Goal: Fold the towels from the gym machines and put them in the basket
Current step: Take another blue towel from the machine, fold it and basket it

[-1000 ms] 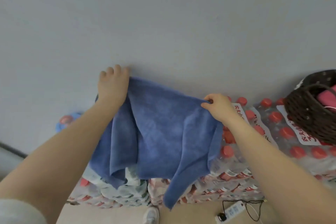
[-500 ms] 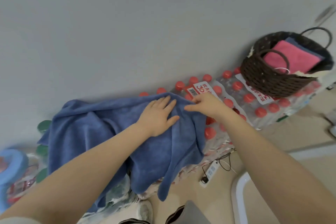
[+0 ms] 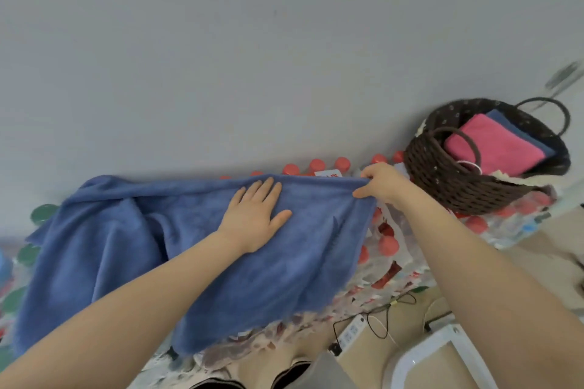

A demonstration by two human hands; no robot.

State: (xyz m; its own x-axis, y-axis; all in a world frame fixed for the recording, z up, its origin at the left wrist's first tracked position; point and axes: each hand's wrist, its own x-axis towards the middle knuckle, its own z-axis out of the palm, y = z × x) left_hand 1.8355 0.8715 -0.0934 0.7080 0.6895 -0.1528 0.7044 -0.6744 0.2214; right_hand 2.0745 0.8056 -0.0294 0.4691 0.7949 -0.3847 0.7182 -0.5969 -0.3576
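A blue towel (image 3: 126,249) lies spread over stacked packs of bottled water, its near edge hanging down the front. My left hand (image 3: 256,215) rests flat on the towel's middle, fingers apart. My right hand (image 3: 379,181) pinches the towel's far right corner and holds it stretched out. A dark woven basket (image 3: 448,180) with two handles stands on the packs to the right; a folded pink towel (image 3: 493,147) lies in it on top of a folded blue one (image 3: 508,125).
A grey wall (image 3: 284,57) rises right behind the water packs (image 3: 388,246) with red caps. Green-capped bottles (image 3: 42,213) sit at the left. On the floor below lie a power strip (image 3: 349,333) with cables and a white frame (image 3: 426,354).
My right hand has pulled the towel's corner further right toward the basket, stretching the cloth flat. My left hand has slid from the far left corner to the towel's middle and lies flat there.
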